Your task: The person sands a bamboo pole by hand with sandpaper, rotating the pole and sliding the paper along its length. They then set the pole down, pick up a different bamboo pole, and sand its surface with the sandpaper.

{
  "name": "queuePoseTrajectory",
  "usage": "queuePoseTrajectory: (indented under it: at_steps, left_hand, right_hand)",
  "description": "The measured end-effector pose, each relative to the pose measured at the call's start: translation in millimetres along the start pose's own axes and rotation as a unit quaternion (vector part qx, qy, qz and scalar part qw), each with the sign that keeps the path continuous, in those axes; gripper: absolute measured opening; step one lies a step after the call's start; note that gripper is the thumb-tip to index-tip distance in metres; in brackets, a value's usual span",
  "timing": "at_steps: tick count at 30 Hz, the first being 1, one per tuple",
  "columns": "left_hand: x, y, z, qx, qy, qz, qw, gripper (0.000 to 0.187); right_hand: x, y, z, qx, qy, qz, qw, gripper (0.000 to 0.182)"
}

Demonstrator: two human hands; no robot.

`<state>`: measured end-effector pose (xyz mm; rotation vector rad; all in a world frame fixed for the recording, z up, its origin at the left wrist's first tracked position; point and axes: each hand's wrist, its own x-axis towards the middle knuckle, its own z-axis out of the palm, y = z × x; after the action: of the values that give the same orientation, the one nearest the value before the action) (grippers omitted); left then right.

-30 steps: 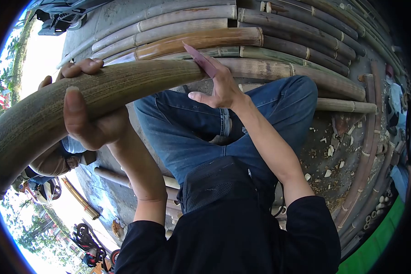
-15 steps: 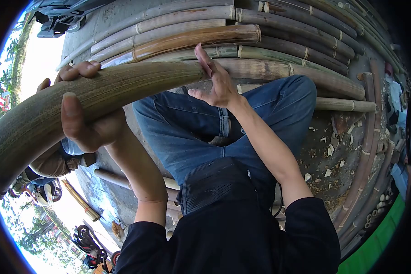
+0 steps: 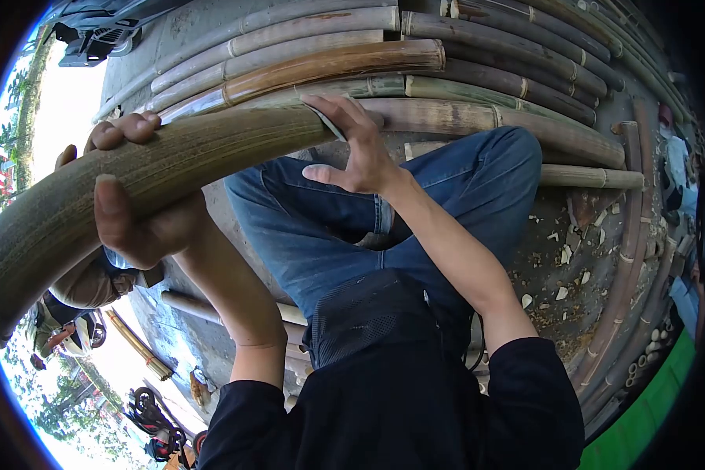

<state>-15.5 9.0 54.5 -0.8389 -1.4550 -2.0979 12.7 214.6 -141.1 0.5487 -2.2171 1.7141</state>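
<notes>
A thick green-brown bamboo pole [image 3: 219,145] is held up across the left half of the view, running out past the left edge. My left hand [image 3: 145,219] is wrapped around it from below, thumb on the near side and fingertips over the top. At the pole's right end, a pale cut rim shows. My right hand [image 3: 356,149] rests its outstretched fingers over that end, with the thumb spread apart below. The pole's far left end is dark and partly out of view.
Several bamboo poles [image 3: 313,66] lie in rows on the floor ahead of my crossed legs [image 3: 305,211]. More poles [image 3: 630,235] lie along the right, near pale chips [image 3: 564,254]. Motorbikes stand at the lower left, and a green surface [image 3: 650,407] is at the lower right.
My right hand has moved left and its fingers now lie over the pole's end. The pole and my left hand have shifted slightly left, and the pale cut rim has come into view.
</notes>
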Motion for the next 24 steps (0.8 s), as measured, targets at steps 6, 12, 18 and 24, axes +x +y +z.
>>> queuePoseTrajectory:
  at_steps: [6, 12, 18, 24]
  left_hand:
    - [1, 0, -8, -0.027, -0.023, 0.007, 0.999, 0.061]
    - [3, -4, -23, -0.004, 0.016, -0.010, 1.000, 0.061]
    - [4, -2, -13, -0.024, -0.055, 0.005, 0.998, 0.063]
    - [5, 1, -13, -0.033, -0.133, 0.013, 0.990, 0.069]
  right_hand:
    - [-16, 42, 15, -0.062, 0.071, -0.038, 0.995, 0.089]
    - [-43, 93, 19, -0.115, 0.058, 0.022, 0.991, 0.084]
    - [7, -1, 46, -0.055, 0.194, -0.087, 0.975, 0.067]
    - [-34, 73, 37, -0.121, 0.139, 0.013, 0.983, 0.060]
